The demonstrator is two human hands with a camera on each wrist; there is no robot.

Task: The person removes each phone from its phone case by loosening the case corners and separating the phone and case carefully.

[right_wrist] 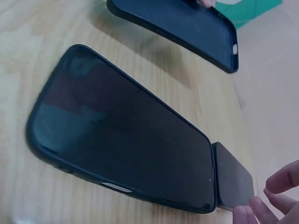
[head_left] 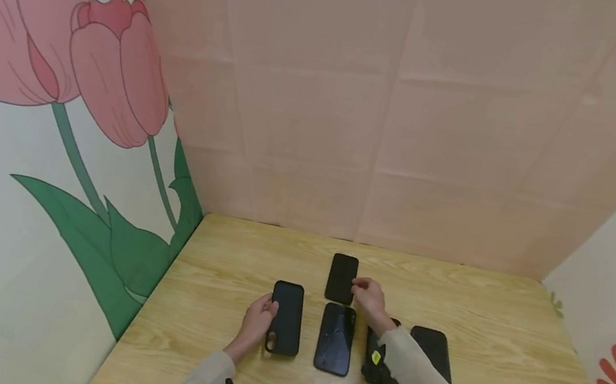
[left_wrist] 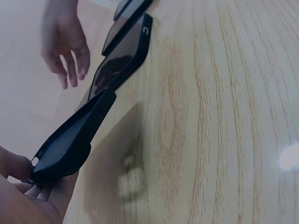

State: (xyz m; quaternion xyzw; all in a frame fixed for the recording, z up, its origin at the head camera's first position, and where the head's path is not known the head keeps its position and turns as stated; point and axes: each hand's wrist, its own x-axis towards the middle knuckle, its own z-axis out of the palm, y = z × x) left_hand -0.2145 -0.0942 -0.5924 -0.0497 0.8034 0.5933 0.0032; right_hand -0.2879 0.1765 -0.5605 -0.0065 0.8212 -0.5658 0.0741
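My left hand grips an empty black phone case by its left edge, thumb on the inside, with the camera cutout at the lower left corner. The left wrist view shows the case raised and tilted above the table. My right hand hovers beside the right edge of the far black phone, fingers loosely bent and holding nothing. Nearer me, in line with it, a phone in a dark case lies screen up; in the right wrist view this phone reflects light.
Right of the middle phone, a dark phone-like item is partly hidden by my right wrist and its camera. Another black phone or case lies farther right, partly under my sleeve. The wooden table meets a pink wall behind.
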